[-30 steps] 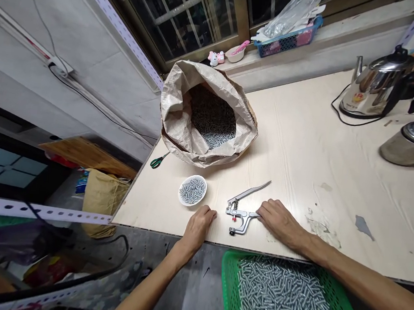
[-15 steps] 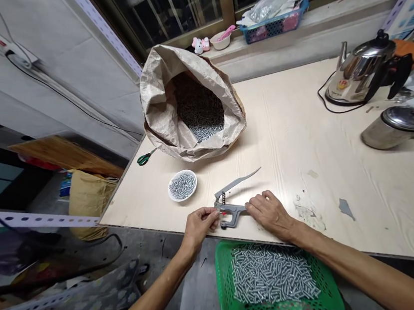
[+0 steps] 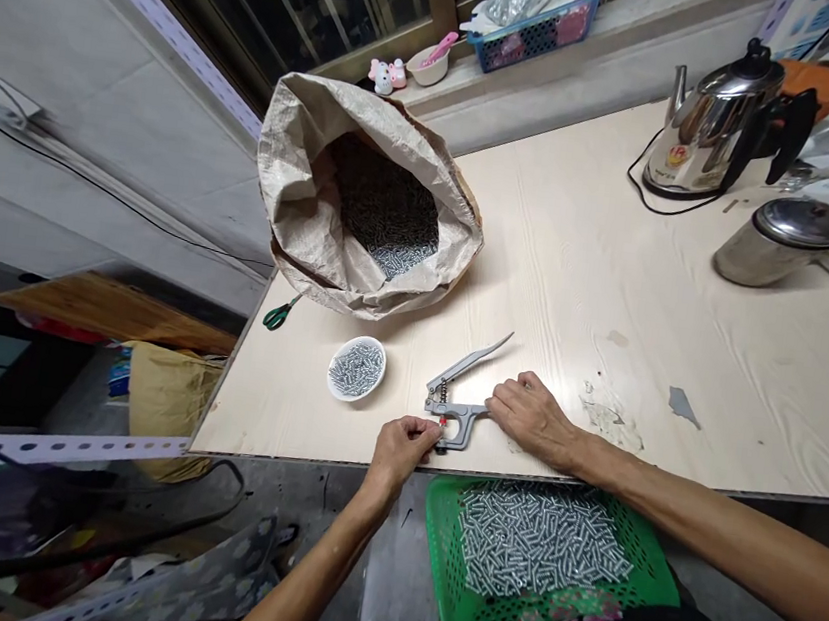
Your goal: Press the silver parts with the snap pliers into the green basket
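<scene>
My right hand [image 3: 531, 421] is curled closed around the rear end of the lower handle of a grey metal hand press with a long upper lever and a small coil spring [image 3: 465, 426], which lies on the pale wood-grained table [image 3: 560, 288] near its front edge. The upper lever stands raised, slanting up and away from the lower handle, and no finger of mine is on it. My left hand [image 3: 405, 445] is narrow, thumb and fingertips drawn together at the press's open front, just beside a small red piece [image 3: 443, 422] under the spring; whether I pinch anything there I cannot tell, as my fingers hide it. Beyond my left hand and apart from it sits a round white bowl [image 3: 344, 396] filled with small silvery metal pieces. Farther back stands a large beige sack with its crumpled mouth wide open [image 3: 386, 300], more small metal pieces showing deep inside, and green-handled scissors [image 3: 278, 316] lie by its near left side. Below the table edge, close in front of my body, a green perforated plastic basket [image 3: 436, 575] holds a broad heap of short silvery metal tubes [image 3: 544, 543]. To the right rear stands a shiny steel kettle with a black handle [image 3: 712, 136].
</scene>
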Tool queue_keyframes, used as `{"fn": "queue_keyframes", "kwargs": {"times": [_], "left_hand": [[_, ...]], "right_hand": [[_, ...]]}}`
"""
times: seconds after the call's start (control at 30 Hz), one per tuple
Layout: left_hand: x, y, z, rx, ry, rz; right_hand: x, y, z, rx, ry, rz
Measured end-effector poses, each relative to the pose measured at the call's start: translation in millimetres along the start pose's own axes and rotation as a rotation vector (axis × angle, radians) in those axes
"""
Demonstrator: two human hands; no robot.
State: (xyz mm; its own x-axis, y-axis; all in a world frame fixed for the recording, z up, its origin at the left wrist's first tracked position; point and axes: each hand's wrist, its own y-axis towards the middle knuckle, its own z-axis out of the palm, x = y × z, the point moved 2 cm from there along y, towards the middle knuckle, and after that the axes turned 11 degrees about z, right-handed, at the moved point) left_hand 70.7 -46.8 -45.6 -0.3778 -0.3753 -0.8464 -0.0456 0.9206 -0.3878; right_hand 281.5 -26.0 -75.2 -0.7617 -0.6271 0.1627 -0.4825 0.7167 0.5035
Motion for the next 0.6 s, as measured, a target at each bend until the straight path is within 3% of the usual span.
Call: {"fn": "queue_keyframes", "kwargs": {"times": [0.27, 0.6], "left_hand": [[-5.9, 4.8, -4.2, 0.304, 0.176, -0.073], [-4.5, -2.2, -1.9, 0.311, 0.189, -0.214]], "right_hand": [[0.2, -1.0, 4.1, 0.113, 0.060, 0.042], [0.5, -1.9, 1.0, 0.179, 0.122, 0.081]]}}
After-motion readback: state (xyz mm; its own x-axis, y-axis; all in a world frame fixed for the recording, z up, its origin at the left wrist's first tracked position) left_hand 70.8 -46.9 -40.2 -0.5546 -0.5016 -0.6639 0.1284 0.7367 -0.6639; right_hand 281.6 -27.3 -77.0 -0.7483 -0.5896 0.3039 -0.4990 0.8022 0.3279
